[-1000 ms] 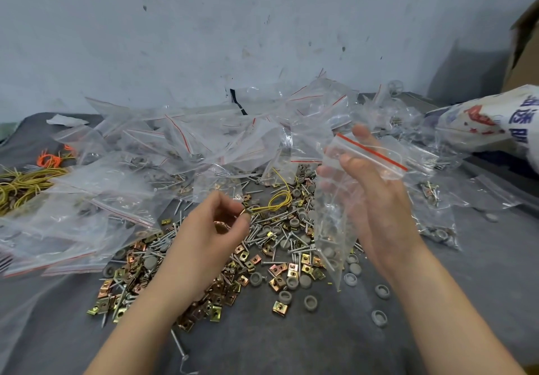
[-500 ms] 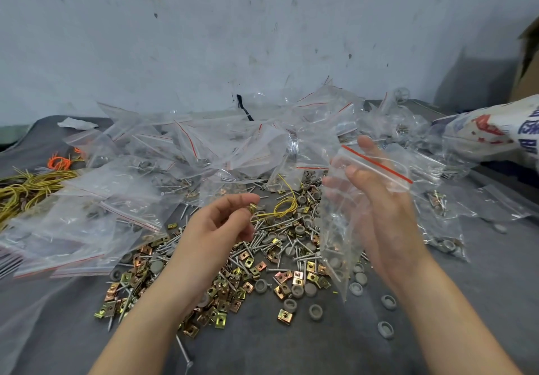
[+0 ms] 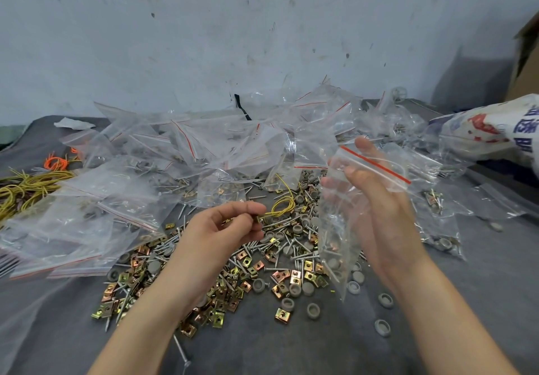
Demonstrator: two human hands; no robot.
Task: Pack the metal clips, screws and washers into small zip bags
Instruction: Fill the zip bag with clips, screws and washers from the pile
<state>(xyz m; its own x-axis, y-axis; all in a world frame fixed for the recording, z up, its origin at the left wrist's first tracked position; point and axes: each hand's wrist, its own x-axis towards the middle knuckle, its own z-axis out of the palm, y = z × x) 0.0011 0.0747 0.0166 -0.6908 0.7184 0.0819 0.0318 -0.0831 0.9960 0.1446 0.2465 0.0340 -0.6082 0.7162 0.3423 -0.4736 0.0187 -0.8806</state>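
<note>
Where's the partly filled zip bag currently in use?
Head view, right of centre: the zip bag hangs from the right hand, above the loose screws and washers, just right of the left hand.

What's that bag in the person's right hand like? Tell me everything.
The zip bag is small, clear, thin plastic with a red strip along its top. The right hand holds it up by the top, so it hangs above the pile. Screws, brassy clips and grey washers lie in its lower half.
</note>
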